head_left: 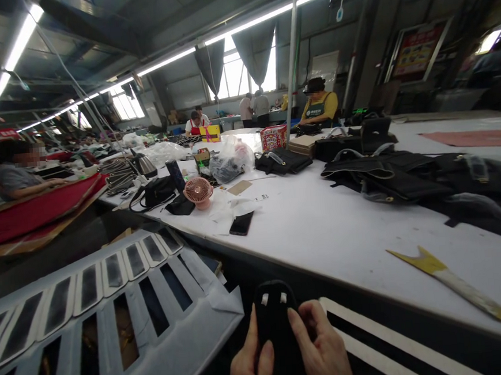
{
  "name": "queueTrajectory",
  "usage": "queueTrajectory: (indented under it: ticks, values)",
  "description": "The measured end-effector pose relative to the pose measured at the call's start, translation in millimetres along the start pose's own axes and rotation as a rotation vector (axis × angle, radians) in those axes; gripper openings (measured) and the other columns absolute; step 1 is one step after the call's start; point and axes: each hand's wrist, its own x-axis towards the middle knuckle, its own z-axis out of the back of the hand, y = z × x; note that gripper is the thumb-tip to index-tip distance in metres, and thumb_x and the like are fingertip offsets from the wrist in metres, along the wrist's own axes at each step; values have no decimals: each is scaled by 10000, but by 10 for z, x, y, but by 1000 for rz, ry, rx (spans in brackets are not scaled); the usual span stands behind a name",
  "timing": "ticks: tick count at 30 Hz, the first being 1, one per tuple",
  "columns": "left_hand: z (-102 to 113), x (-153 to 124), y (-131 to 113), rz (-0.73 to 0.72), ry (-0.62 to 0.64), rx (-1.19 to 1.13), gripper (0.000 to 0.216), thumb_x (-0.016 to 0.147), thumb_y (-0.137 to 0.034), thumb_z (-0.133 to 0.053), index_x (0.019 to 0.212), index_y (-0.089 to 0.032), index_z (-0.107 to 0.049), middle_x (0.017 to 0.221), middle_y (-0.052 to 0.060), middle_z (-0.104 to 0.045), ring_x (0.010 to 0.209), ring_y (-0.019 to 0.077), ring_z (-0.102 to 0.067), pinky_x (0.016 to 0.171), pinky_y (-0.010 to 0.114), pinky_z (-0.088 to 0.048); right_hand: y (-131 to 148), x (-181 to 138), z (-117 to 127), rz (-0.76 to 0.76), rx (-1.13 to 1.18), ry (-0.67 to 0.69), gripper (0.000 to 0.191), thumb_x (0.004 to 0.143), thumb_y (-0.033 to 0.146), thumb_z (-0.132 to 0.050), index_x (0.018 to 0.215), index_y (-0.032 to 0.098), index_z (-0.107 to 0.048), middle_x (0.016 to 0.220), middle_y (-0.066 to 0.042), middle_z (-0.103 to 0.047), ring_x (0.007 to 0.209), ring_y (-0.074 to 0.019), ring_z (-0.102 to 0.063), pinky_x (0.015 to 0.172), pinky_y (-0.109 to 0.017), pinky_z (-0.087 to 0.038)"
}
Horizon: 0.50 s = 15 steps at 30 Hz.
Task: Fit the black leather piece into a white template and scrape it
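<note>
At the bottom centre, both my hands hold a small black tab-shaped piece [275,318] with two small white squares near its rounded top. My left hand [249,364] grips its left edge with the thumb pressed on the face. My right hand [321,349] grips the right edge, thumb on the face and fingers curled behind. The piece is held below the near edge of the white worktable [322,222].
On the table lie a black phone [241,223], a pink fan [197,191], a yellow-tipped tool [453,281], and black bag pieces [427,179]. White frames with dark strips [89,292] lie at left. A seated person [15,171] works at far left; others work at the back.
</note>
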Motion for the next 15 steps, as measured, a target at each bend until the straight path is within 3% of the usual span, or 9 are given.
queueTrajectory:
  ticks: [5, 10, 15]
  values:
    - [-47, -11, 73, -16, 22, 10, 502, 963, -394, -438, 1420, -187, -462, 1377, 46, -567, 1234, 218, -572, 992, 241, -485, -27, 23, 43, 43, 54, 38, 399, 865, 603, -504, 706, 239, -464, 582, 56, -427, 525, -137, -431, 491, -248, -354]
    - [-4, -1, 19, -47, 48, 31, 462, 954, -368, -472, 1397, -241, -498, 1287, 19, -649, 1188, 231, -610, 946, 262, -527, -84, 89, 115, -25, 120, 81, 430, 861, 630, -500, 704, 240, -409, 591, 67, -378, 540, -132, -425, 502, -237, -360]
    - [-20, 12, -63, -79, 84, 49, 492, 932, -367, -507, 1409, -251, -478, 1315, 16, -625, 1181, 240, -615, 910, 252, -545, -55, 220, 217, 2, 148, 187, 422, 891, 624, -464, 728, 235, -451, 641, 49, -462, 595, -140, -469, 560, -236, -413]
